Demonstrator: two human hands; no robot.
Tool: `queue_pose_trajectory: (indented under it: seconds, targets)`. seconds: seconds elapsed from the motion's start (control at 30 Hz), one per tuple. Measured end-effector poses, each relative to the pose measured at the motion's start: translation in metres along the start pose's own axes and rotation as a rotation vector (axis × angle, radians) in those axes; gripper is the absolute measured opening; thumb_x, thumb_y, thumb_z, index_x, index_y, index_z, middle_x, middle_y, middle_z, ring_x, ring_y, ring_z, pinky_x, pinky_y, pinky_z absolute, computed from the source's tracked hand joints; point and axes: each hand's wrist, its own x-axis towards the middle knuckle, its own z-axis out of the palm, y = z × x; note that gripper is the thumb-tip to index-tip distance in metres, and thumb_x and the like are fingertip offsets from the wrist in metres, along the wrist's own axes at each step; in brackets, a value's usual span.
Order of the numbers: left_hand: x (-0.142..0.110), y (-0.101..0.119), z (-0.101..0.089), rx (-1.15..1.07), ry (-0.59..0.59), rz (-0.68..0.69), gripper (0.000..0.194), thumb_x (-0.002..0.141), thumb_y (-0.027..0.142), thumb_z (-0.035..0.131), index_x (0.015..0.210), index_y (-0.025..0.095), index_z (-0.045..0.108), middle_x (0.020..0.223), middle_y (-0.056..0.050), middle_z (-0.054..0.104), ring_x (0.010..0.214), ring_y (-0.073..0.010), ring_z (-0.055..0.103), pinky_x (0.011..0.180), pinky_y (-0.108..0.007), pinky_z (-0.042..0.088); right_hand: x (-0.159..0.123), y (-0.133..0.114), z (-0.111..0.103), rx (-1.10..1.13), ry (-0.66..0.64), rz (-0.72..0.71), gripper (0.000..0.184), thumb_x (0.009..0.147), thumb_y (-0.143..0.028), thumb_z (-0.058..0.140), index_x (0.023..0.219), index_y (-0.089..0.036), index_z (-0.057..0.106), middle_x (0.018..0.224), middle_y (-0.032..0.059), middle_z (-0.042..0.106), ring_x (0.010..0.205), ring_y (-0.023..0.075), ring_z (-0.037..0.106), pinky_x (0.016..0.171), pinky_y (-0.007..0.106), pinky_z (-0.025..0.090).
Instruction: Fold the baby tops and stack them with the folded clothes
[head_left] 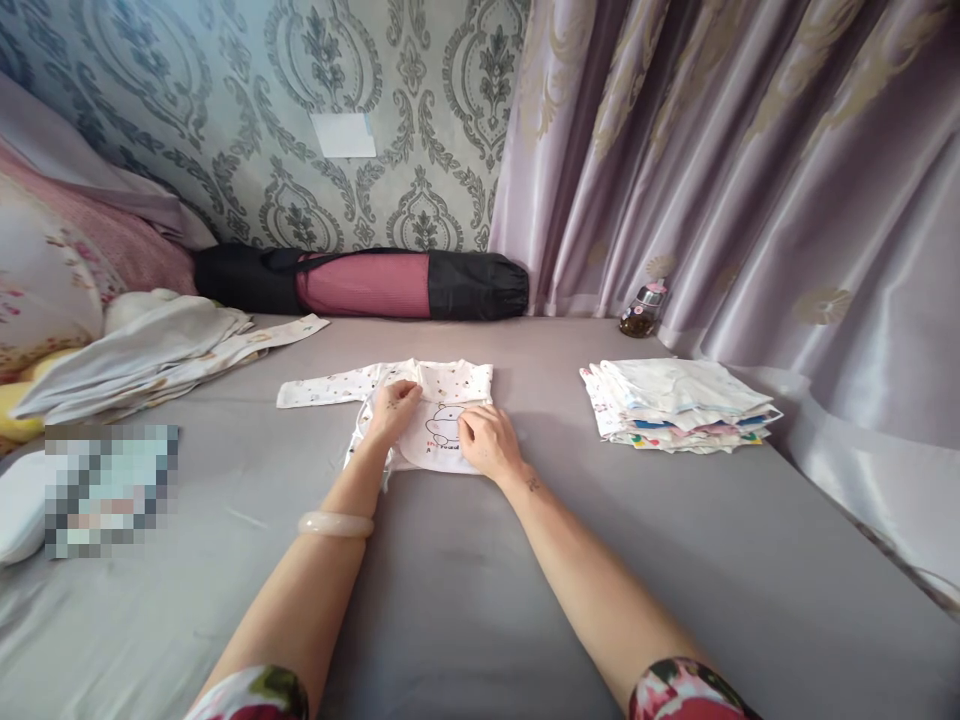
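Observation:
A small white baby shirt (431,455) with tiny printed motifs and an animal drawing on its front lies on the grey sheet. One sleeve stretches out to the left; the other does not show at the right side. My left hand (395,408), below a pale bangle, is closed in a pinch on the shirt's front near the neck. At the shirt's right edge, my right hand (487,440) has its fingers curled and closed on the fabric. What exactly lies under the fingertips is hidden.
A stack of folded clothes (679,400) lies to the right. Loose light clothes (172,345) are heaped at the left, behind a blurred-out item (116,490) and a white object (22,505). A black and pink rolled bag (364,283) and a bottle (643,308) stand along the back.

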Motion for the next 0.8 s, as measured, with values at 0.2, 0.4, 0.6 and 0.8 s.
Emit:
queue_pose_trajectory:
  seconds: [0.2, 0.4, 0.6, 0.8]
  targets:
    - [0.002, -0.005, 0.001, 0.031, 0.026, 0.053, 0.026, 0.071, 0.041, 0.055, 0.078, 0.02, 0.068, 0.072, 0.0, 0.065, 0.07, -0.0173, 0.058, 0.065, -0.026, 0.041, 0.008, 0.007, -0.002, -0.026, 0.075, 0.104, 0.039, 0.099, -0.024, 0.035, 0.127, -0.015, 0.061, 0.138, 0.0092, 0.058, 0.127, 0.0209, 0.047, 0.106, 0.033, 0.032]
    - [0.002, -0.003, -0.001, 0.074, 0.059, 0.015, 0.026, 0.071, 0.039, 0.052, 0.079, 0.019, 0.068, 0.074, -0.001, 0.066, 0.074, -0.019, 0.059, 0.068, -0.027, 0.042, 0.02, 0.016, 0.0, -0.099, -0.166, 0.188, 0.054, 0.103, -0.033, 0.022, 0.148, -0.01, 0.038, 0.158, 0.0115, 0.032, 0.148, 0.023, 0.019, 0.12, 0.049, 0.011]
    - [0.005, -0.005, 0.0, 0.134, 0.083, 0.015, 0.032, 0.075, 0.038, 0.05, 0.088, 0.017, 0.07, 0.082, -0.005, 0.07, 0.08, -0.0211, 0.063, 0.075, -0.029, 0.045, 0.037, 0.013, -0.001, -0.144, -0.296, 0.159, 0.061, 0.103, -0.04, 0.015, 0.148, -0.008, 0.038, 0.159, 0.0125, 0.029, 0.15, 0.0237, 0.013, 0.12, 0.051, 0.001]
    - [0.005, -0.005, -0.001, 0.152, 0.098, -0.037, 0.033, 0.078, 0.035, 0.051, 0.094, 0.015, 0.072, 0.086, -0.007, 0.073, 0.083, -0.0219, 0.066, 0.079, -0.03, 0.047, 0.053, 0.011, 0.008, -0.18, -0.334, 0.171, 0.064, 0.102, -0.042, 0.017, 0.149, -0.003, 0.034, 0.158, 0.0167, 0.029, 0.149, 0.0271, 0.014, 0.12, 0.051, 0.0]
